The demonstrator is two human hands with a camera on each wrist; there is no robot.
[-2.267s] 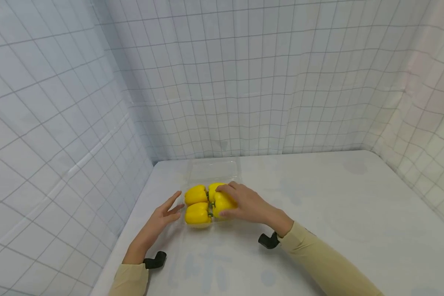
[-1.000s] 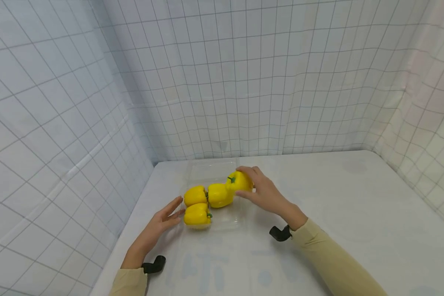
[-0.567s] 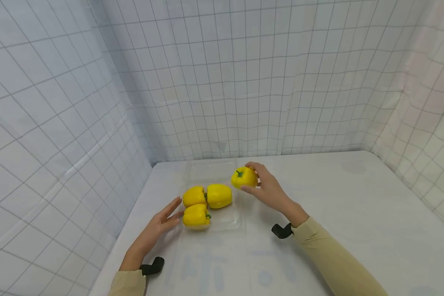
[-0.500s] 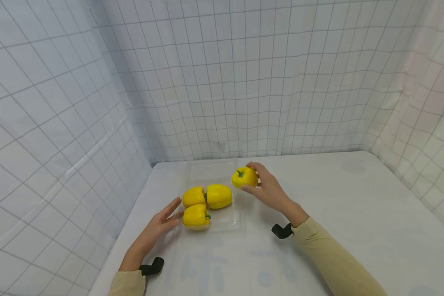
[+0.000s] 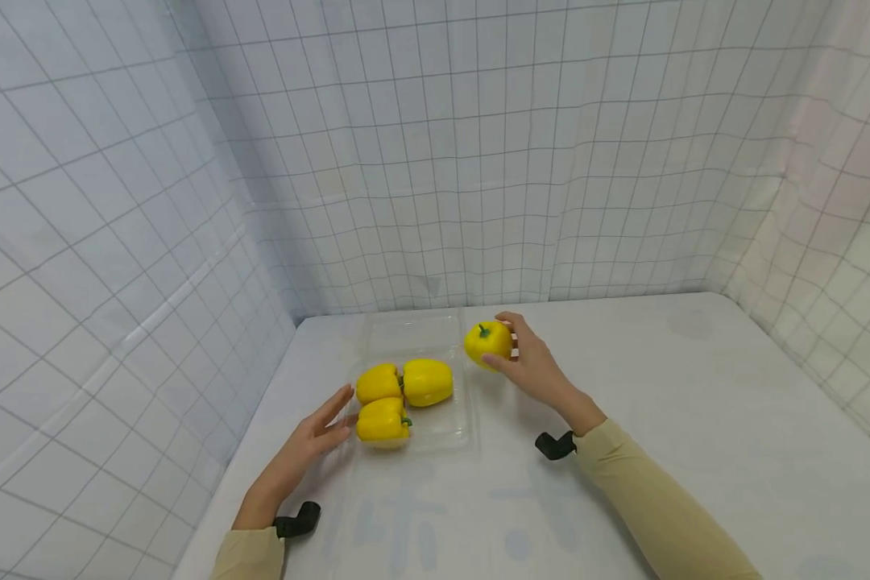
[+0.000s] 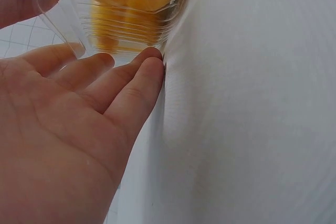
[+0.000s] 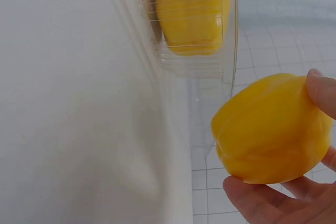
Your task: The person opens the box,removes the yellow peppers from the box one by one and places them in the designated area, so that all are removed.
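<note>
My right hand (image 5: 540,369) grips a yellow bell pepper (image 5: 489,345) off the right side of a clear plastic container (image 5: 442,437). In the right wrist view this bell pepper (image 7: 270,129) sits between thumb and fingers, raised above the white surface. Three more yellow bell peppers lie in the container: one back left (image 5: 379,384), one back right (image 5: 428,382), one front left (image 5: 381,420). My left hand (image 5: 310,439) is at the container's left side. The left wrist view shows its fingers (image 6: 134,85) extended, fingertips right at the ribbed clear wall (image 6: 128,24).
The container's clear lid (image 5: 413,334) lies folded back behind it on the white table (image 5: 623,403). Grid-patterned white curtains (image 5: 507,161) close off the back and both sides. A black wrist mount (image 5: 299,522) sits on the left wrist, another (image 5: 555,445) on the right.
My right hand has lifted the front-right bell pepper out of the container, carried it rightward and back, and turned its stem upward. My left hand has barely moved.
</note>
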